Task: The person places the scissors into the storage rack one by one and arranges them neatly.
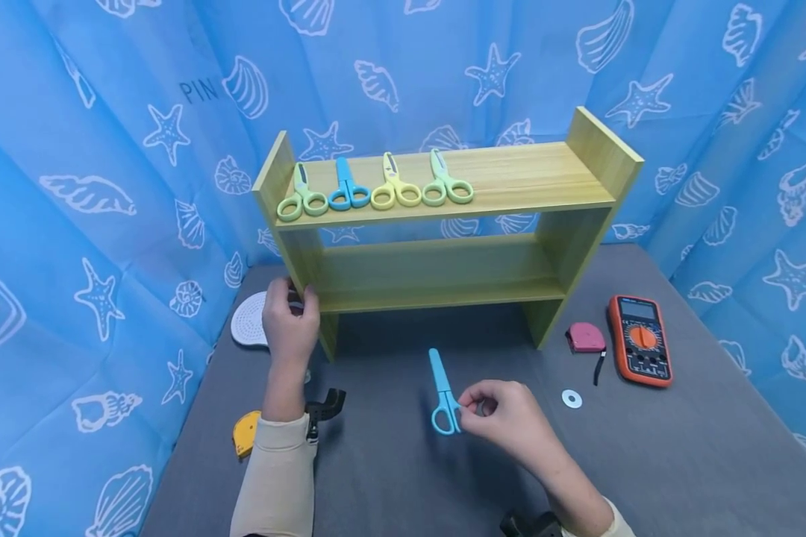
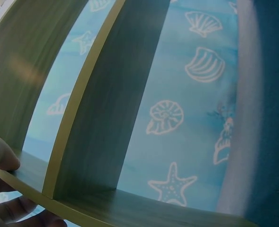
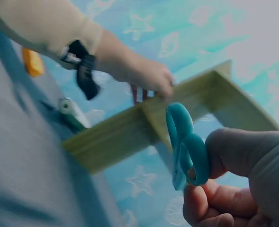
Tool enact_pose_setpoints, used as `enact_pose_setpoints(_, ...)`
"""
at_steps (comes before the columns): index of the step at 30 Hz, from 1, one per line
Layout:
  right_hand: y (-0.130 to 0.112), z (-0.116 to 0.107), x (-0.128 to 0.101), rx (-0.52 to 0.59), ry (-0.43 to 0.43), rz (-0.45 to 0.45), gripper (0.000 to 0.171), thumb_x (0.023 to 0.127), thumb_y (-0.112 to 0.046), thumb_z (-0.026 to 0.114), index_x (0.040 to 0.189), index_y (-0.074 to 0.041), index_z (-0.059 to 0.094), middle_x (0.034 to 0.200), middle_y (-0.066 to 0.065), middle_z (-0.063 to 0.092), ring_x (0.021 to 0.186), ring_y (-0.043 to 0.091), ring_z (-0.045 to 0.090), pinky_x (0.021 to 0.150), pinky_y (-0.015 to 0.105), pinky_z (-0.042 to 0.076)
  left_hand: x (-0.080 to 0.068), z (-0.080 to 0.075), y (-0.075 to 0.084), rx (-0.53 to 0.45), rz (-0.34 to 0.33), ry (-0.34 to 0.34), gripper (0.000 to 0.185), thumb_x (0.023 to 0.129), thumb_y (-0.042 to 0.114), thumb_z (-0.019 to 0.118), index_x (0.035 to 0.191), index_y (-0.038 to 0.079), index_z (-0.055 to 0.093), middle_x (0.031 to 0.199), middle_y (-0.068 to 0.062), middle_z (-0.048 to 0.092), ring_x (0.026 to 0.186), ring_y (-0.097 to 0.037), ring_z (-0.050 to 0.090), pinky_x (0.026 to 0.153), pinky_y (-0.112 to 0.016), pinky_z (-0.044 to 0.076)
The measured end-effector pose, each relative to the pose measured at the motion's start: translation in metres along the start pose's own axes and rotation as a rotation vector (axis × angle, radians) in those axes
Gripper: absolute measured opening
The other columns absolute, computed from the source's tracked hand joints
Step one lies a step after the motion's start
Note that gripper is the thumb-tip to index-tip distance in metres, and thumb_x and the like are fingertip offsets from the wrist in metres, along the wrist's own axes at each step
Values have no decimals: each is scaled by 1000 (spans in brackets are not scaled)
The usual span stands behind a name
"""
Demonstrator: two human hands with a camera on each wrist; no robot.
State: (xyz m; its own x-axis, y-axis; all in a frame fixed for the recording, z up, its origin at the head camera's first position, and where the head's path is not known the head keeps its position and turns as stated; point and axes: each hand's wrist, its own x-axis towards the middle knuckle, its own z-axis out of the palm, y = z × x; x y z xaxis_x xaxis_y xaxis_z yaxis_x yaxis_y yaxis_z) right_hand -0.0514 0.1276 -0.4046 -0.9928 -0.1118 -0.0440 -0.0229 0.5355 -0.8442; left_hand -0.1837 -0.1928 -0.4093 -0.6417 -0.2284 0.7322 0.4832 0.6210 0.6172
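My right hand pinches the handle loops of a pair of blue scissors low over the grey table, blades pointing away toward the shelf. In the right wrist view the blue scissors sit between thumb and fingers. My left hand grips the left side panel of a yellow-green wooden shelf; the left wrist view shows fingertips on the panel edge of the shelf. Several scissors lie in a row on the top board, green, blue, yellow and green.
An orange multimeter, a pink tape measure and a small white washer lie right of the shelf. A white perforated disc and a yellow object lie at the left. Blue seashell cloth surrounds the table.
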Motion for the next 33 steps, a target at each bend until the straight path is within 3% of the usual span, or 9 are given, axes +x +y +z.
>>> enact_pose_setpoints(7, -8, -43, -13, 31, -1, 56, 8, 82, -4, 75, 90, -4, 74, 65, 3, 57, 56, 16, 47, 49, 25, 38, -2, 0, 0, 0, 6, 0, 14, 95, 4, 64, 104, -6, 61, 93, -19, 59, 78, -31, 63, 63, -42, 56)
enact_pose_setpoints(15, -18, -89, -17, -20, 104, -107, 6, 85, -1, 73, 90, -3, 73, 61, 3, 51, 52, 15, 44, 47, 28, 37, -2, -1, -2, 5, -10, -3, 12, 95, 2, 63, 101, -7, 61, 92, -20, 60, 76, -32, 64, 60, -47, 55)
enact_pose_setpoints(22, -35, -128, -7, -32, 172, -212, 5, 88, -4, 74, 93, -2, 73, 65, 3, 55, 55, 16, 47, 46, 30, 37, -1, -4, 0, 15, -17, -26, 12, 96, 3, 64, 104, -6, 62, 96, -21, 60, 78, -35, 65, 61, -48, 55)
enact_pose_setpoints(30, -54, -167, 9, -60, 207, -237, 12, 90, -6, 74, 99, 2, 72, 69, 4, 66, 59, 15, 57, 52, 25, 47, -1, -3, -2, 13, 8, -23, 11, 96, 4, 64, 102, -5, 62, 95, -20, 60, 77, -31, 64, 59, -45, 55)
enact_pose_setpoints(33, -63, -180, 18, -88, 235, -218, 15, 91, -9, 74, 100, 2, 72, 69, 3, 63, 61, 16, 53, 51, 26, 44, -1, -3, -1, 13, 6, -19, 12, 96, 4, 65, 103, -5, 62, 95, -20, 60, 77, -32, 64, 60, -47, 55)
